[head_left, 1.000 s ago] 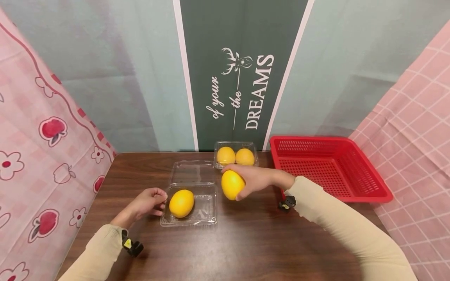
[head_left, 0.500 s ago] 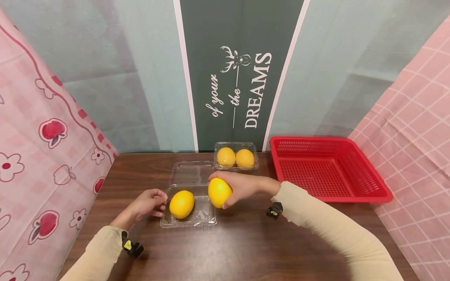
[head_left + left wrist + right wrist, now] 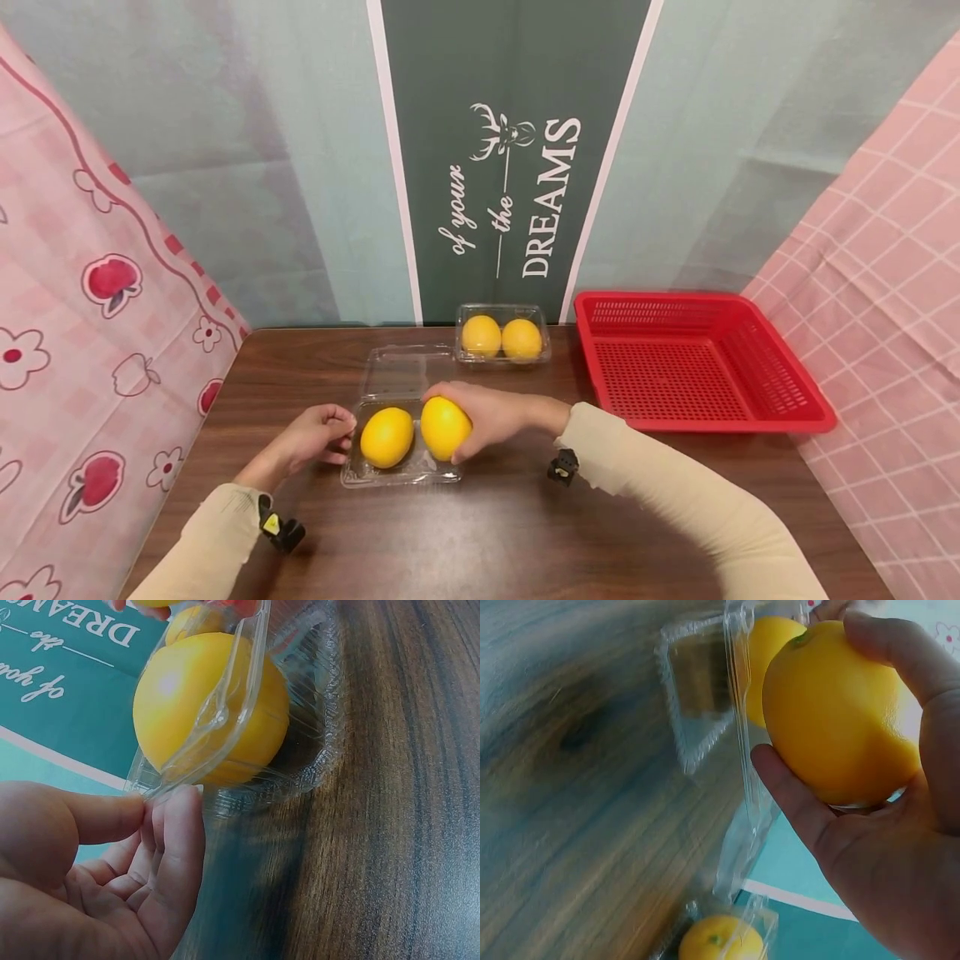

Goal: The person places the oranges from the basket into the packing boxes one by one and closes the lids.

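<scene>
An open clear plastic clamshell box (image 3: 360,478) lies on the table, its lid (image 3: 393,372) folded back toward the wall. One orange (image 3: 387,437) sits in its left half. My left hand (image 3: 318,435) pinches the box's left rim between thumb and fingers, seen closely in the left wrist view. With thumb and fingers around it, my right hand (image 3: 491,417) holds a second orange (image 3: 446,428) at the right half of the box, beside the first. Whether this orange touches the box floor, I cannot tell. In the right wrist view the held orange (image 3: 840,712) shows its stem end.
Behind the open box, a closed clear box (image 3: 502,312) holds two oranges (image 3: 482,335) near the table's back edge. A red perforated basket (image 3: 675,379) stands at the back right. Curtains (image 3: 315,167) hang around the brown wooden table (image 3: 525,533).
My right hand has carried its orange leftward and slightly toward me, from right of the open box to over its right half. The left hand has stayed at the rim.
</scene>
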The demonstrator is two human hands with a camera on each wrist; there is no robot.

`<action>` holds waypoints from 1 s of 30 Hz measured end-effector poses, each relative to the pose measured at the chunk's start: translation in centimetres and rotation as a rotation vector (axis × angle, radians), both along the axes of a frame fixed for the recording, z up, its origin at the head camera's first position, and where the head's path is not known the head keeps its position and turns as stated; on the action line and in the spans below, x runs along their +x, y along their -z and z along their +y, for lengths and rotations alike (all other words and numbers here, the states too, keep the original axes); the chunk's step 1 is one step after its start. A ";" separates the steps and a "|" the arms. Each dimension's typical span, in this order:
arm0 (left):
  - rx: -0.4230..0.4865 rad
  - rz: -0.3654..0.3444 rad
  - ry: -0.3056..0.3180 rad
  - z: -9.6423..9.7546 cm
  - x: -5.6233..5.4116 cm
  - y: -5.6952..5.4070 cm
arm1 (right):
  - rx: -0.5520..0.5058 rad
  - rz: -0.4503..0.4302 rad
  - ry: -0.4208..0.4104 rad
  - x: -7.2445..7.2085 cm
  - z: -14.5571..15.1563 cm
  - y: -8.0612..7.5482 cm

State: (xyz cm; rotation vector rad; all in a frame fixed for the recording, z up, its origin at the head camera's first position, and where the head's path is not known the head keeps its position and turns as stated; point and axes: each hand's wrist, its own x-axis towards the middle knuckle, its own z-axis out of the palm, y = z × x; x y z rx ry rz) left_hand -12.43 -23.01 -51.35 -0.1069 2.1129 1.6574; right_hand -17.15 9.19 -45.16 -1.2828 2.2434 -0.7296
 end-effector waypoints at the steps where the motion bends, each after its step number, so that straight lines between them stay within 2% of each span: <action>1: 0.000 0.001 0.001 0.0 0.0 0.0 | -0.003 0.006 -0.002 0.1 -0.2 0.1; 10: 0.003 0.002 -0.005 0.0 -0.1 0.2 | -0.029 0.049 0.015 0.4 -2.0 1.4; 15: 0.003 -0.002 -0.002 0.0 -0.1 0.1 | 0.004 0.074 0.025 0.8 -2.7 2.0; 23: 0.016 -0.002 -0.004 0.1 -0.1 0.1 | 0.074 0.169 0.035 1.1 -3.3 2.9; 30: 0.016 -0.007 -0.007 0.1 -0.1 0.1 | 0.106 0.182 0.038 1.1 -3.6 3.3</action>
